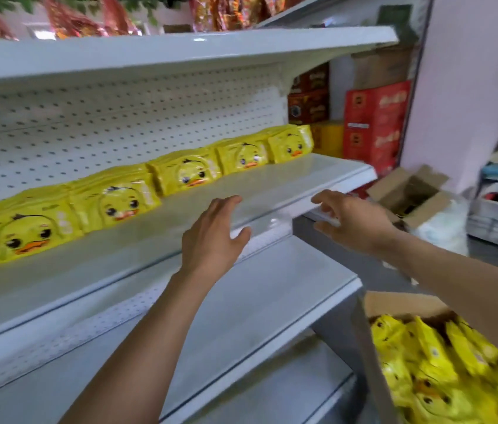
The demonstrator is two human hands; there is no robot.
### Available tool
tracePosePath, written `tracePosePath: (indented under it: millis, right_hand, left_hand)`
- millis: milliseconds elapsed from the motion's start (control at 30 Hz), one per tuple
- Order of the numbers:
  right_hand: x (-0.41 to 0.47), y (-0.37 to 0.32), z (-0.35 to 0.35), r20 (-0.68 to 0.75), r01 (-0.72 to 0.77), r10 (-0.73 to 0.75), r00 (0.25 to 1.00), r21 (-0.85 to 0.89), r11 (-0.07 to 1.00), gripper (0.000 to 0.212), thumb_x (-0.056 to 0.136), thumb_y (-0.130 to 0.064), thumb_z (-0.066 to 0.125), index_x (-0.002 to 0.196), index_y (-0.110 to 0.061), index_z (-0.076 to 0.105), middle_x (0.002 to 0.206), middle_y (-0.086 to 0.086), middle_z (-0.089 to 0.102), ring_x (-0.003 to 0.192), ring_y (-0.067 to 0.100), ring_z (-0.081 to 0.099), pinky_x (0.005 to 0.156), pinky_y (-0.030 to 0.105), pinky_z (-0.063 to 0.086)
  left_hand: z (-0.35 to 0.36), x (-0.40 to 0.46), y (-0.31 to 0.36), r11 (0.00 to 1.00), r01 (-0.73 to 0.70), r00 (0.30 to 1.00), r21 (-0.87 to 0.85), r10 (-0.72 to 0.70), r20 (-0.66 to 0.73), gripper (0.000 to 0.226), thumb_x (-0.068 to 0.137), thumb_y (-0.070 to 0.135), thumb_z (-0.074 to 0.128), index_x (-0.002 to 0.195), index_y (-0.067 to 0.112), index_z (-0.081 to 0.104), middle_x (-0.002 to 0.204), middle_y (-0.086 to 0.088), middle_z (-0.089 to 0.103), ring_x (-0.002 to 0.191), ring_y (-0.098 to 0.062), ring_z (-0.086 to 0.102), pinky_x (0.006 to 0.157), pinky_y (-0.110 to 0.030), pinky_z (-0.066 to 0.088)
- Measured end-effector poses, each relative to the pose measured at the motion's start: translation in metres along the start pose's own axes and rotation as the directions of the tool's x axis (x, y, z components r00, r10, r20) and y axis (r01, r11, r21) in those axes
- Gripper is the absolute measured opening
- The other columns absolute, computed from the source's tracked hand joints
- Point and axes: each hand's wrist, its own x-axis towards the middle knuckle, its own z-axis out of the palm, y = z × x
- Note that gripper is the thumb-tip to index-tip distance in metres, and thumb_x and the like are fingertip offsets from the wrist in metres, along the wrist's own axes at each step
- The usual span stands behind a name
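Carton (400, 304) 1 | duck-pack stacks (186, 175) 5 | left hand (211, 237), right hand (354, 221) empty

Head-worn, forward-down, close above shelf (275, 182)

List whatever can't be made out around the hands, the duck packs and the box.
Head view only.
Right hand: whether it grips the shelf edge, lost to motion blur.
Shelved duck packs: small print, blurred.
Cardboard box: right side hidden behind the right forearm, bottom cut off by the frame edge.
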Motion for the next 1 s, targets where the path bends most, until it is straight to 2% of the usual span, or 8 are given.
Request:
tracePosePath:
  millis: [133,233,400,533,733,833,933,1000]
  right_hand:
    - [-0.047,0.081,-0.021,0.079,-0.114,0.120,0.990,-0.076,0.990,0.045,0.089,-0.034,0.061,0.130,-0.023,0.047,0.127,0.000,0.056,0.109,0.024,0.057,0.079,0.034,0.048]
    - [-0.083,0.141,-0.024,0.126,-0.213,0.221,0.967,-0.078,0.974,0.044,0.087,-0.035,0.063,0.127,-0.025,0.048,0.126,-0.001,0.057,0.109,0.026,0.056,0.080,0.033,0.046]
    - [-0.152,0.225,-0.006,0.264,-0.387,0.394,0.880,-0.080,0.919,0.043,0.086,-0.036,0.064,0.126,-0.025,0.052,0.123,-0.004,0.058,0.112,0.021,0.056,0.081,0.030,0.042]
    - [-0.203,0.274,0.034,0.406,-0.509,0.495,0.768,-0.081,0.857,0.038,0.086,-0.034,0.066,0.122,-0.025,0.056,0.117,-0.005,0.061,0.109,0.019,0.057,0.074,0.025,0.035]
    - [-0.256,0.329,0.120,0.563,-0.641,0.586,0.582,-0.126,0.757,0.031,0.089,-0.033,0.062,0.118,-0.025,0.056,0.116,-0.006,0.060,0.106,0.020,0.058,0.075,0.029,0.043]
    - [-0.282,0.358,0.169,0.617,-0.701,0.638,0.461,-0.187,0.688,0.029,0.092,-0.031,0.058,0.120,-0.025,0.057,0.117,-0.004,0.061,0.107,0.022,0.059,0.079,0.032,0.049]
    - [-0.309,0.384,0.210,0.640,-0.743,0.677,0.364,-0.240,0.625,0.027,0.092,-0.023,0.056,0.119,-0.023,0.059,0.118,0.001,0.063,0.107,0.024,0.060,0.080,0.035,0.053]
    - [-0.321,0.397,0.232,0.634,-0.752,0.701,0.326,-0.275,0.599,0.030,0.093,-0.015,0.053,0.120,-0.023,0.059,0.120,0.001,0.062,0.108,0.025,0.060,0.078,0.034,0.053]
  left_hand:
    - [0.061,-0.007,0.075,0.998,-0.046,0.990,-0.046,0.052,0.132,0.053,0.091,0.045,0.056,0.140,0.036,0.038,0.138,0.013,0.044,0.122,-0.014,0.052,0.088,-0.038,0.044]
    - [0.109,-0.016,0.124,0.995,-0.052,0.968,-0.088,0.072,0.241,0.053,0.091,0.047,0.056,0.140,0.036,0.037,0.139,0.012,0.044,0.120,-0.016,0.054,0.090,-0.039,0.046]
    - [0.197,-0.055,0.185,0.984,0.003,0.893,-0.177,0.077,0.444,0.053,0.086,0.046,0.062,0.135,0.038,0.042,0.135,0.012,0.048,0.116,-0.019,0.057,0.093,-0.039,0.047]
    - [0.265,-0.086,0.206,0.979,0.048,0.768,-0.200,0.091,0.633,0.055,0.086,0.048,0.063,0.136,0.034,0.044,0.138,0.010,0.050,0.119,-0.016,0.056,0.096,-0.038,0.046]
    - [0.370,-0.114,0.209,0.957,0.194,0.558,-0.214,0.072,0.827,0.050,0.084,0.044,0.066,0.130,0.027,0.054,0.130,0.005,0.059,0.111,-0.019,0.060,0.095,-0.040,0.049]
    - [0.433,-0.133,0.208,0.953,0.243,0.433,-0.183,0.063,0.899,0.045,0.088,0.043,0.064,0.128,0.025,0.056,0.123,0.007,0.061,0.109,-0.016,0.061,0.093,-0.032,0.048]
    - [0.489,-0.151,0.213,0.950,0.250,0.324,-0.187,0.100,0.941,0.042,0.095,0.037,0.057,0.132,0.020,0.053,0.132,0.001,0.059,0.117,-0.016,0.057,0.097,-0.031,0.046]
    - [0.524,-0.159,0.219,0.957,0.225,0.280,-0.183,0.116,0.953,0.043,0.099,0.033,0.051,0.138,0.017,0.048,0.140,-0.002,0.053,0.123,-0.018,0.054,0.099,-0.032,0.044]
